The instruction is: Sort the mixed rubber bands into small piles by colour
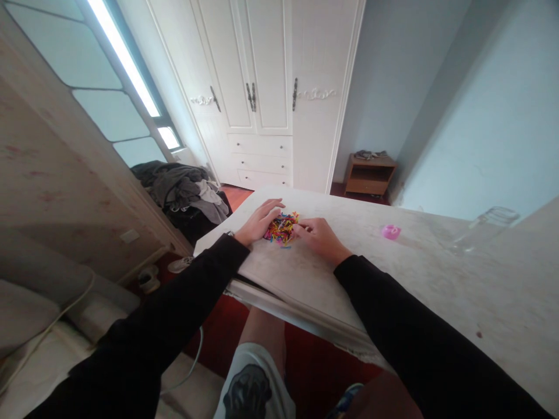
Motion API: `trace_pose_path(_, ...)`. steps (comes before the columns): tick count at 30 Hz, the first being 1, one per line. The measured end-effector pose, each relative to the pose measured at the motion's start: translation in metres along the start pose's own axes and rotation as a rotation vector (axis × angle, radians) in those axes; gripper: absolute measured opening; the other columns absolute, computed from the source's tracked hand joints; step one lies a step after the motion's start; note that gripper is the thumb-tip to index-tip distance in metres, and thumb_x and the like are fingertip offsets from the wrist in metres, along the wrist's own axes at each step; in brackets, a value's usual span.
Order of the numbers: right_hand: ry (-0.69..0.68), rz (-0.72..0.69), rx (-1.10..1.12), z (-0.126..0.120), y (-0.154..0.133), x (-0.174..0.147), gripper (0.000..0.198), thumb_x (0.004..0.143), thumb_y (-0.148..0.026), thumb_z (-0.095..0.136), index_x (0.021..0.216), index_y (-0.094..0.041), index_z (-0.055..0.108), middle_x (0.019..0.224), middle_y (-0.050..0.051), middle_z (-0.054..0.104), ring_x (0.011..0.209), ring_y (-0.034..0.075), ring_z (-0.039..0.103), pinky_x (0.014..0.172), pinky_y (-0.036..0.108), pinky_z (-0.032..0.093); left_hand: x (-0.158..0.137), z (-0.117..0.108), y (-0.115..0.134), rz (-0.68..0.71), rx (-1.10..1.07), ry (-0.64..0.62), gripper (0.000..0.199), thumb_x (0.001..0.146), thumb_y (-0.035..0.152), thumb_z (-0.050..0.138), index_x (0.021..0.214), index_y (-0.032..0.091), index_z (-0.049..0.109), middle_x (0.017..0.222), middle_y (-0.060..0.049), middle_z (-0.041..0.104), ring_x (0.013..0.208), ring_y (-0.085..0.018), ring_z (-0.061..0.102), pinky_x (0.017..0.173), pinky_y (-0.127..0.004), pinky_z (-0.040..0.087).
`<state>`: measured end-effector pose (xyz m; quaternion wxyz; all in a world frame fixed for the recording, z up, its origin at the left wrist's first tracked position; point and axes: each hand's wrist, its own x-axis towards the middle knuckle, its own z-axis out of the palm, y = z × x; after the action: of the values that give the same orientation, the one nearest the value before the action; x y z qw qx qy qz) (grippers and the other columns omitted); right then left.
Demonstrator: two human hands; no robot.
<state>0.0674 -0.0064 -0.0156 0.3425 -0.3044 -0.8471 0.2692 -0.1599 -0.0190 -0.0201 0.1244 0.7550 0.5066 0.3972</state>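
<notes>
Head camera, and it's all close work on the pale desk [305, 282]: the left hand [259, 223] lies with its fingers extended and spread, cupped along the left side of a pile of small coloured pieces [283, 228]. Opposite comes the right hand [322, 238], fingers curled in at the pile's right edge; whether they pinch a piece cannot be told from here. Both hands hide part of the heap, left and right, so its middle shows best, a tangle of yellow, red, blue, pink and black. One blue piece [285, 248] sits just outside on the near side!

Moving out to the right, well apart from the right hand, there's a pink object [391, 232], small and rounded. Farther along, a clear glass jar [484, 230] stands or lies near the desk's far edge; its pose is hard to read. A dark speck [479, 334] marks the surface nearer the person.

Beyond the desk, a white wardrobe [271, 70] fills the back, with a brown cabinet [371, 174] to its right and cloth [370, 155] on top. Over on the left, heaped clothes [179, 189] crowd the space by the window [126, 58], and a pale shoe [180, 265] rests on the floor below.
</notes>
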Motion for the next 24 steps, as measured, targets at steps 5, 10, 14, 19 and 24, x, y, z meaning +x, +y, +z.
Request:
trace_pose_path(5, 0.186, 0.08, 0.112, 0.001, 0.013, 0.006, 0.022, 0.094, -0.038, 0.047, 0.086, -0.022, 0.059, 0.094, 0.006, 0.07, 0.093, 0.022, 0.064, 0.085, 0.034, 0.048, 0.003, 0.001, -0.005, -0.003, -0.039, 0.009, 0.052, 0.104, 0.047, 0.033, 0.129, 0.015, 0.065, 0.153, -0.014, 0.055, 0.146, -0.026, 0.048, 0.129, -0.045, 0.028)
trace_pose_path(10, 0.056, 0.076, 0.187, 0.013, 0.019, 0.005, 0.026, 0.1, -0.043, 0.044, 0.116, -0.024, 0.051, 0.128, 0.01, 0.064, 0.123, 0.022, 0.059, 0.11, 0.041, 0.043, 0.003, 0.003, -0.007, -0.013, -0.072, -0.042, 0.055, 0.105, 0.048, 0.034, 0.137, 0.013, 0.063, 0.157, -0.015, 0.052, 0.15, -0.025, 0.044, 0.131, -0.044, 0.025)
trace_pose_path(14, 0.019, 0.001, 0.2, 0.022, 0.017, 0.005, 0.029, 0.102, -0.044, 0.043, 0.121, -0.024, 0.049, 0.132, 0.011, 0.061, 0.128, 0.021, 0.057, 0.115, 0.041, 0.041, 0.004, 0.005, -0.009, -0.015, -0.077, -0.06, 0.057, 0.105, 0.05, 0.034, 0.14, 0.014, 0.061, 0.158, -0.014, 0.051, 0.151, -0.025, 0.043, 0.132, -0.044, 0.025)
trace_pose_path(19, 0.131, 0.104, 0.044, 0.02, 0.031, 0.013, 0.026, 0.102, -0.044, 0.042, 0.115, -0.024, 0.053, 0.125, 0.012, 0.066, 0.123, 0.027, 0.059, 0.112, 0.049, 0.043, 0.006, 0.01, -0.014, -0.01, -0.084, -0.075, 0.057, 0.105, 0.053, 0.035, 0.142, 0.017, 0.061, 0.158, -0.012, 0.052, 0.15, -0.025, 0.044, 0.132, -0.044, 0.025)
trace_pose_path(24, 0.015, 0.168, -0.143, 0.02, 0.04, 0.031, 0.032, 0.105, -0.046, 0.04, 0.123, -0.025, 0.055, 0.138, 0.015, 0.065, 0.129, 0.033, 0.059, 0.115, 0.059, 0.036, 0.007, 0.015, -0.019, -0.01, -0.112, -0.057, 0.06, 0.104, 0.055, 0.036, 0.142, 0.015, 0.06, 0.157, -0.013, 0.053, 0.15, -0.025, 0.045, 0.131, -0.042, 0.027)
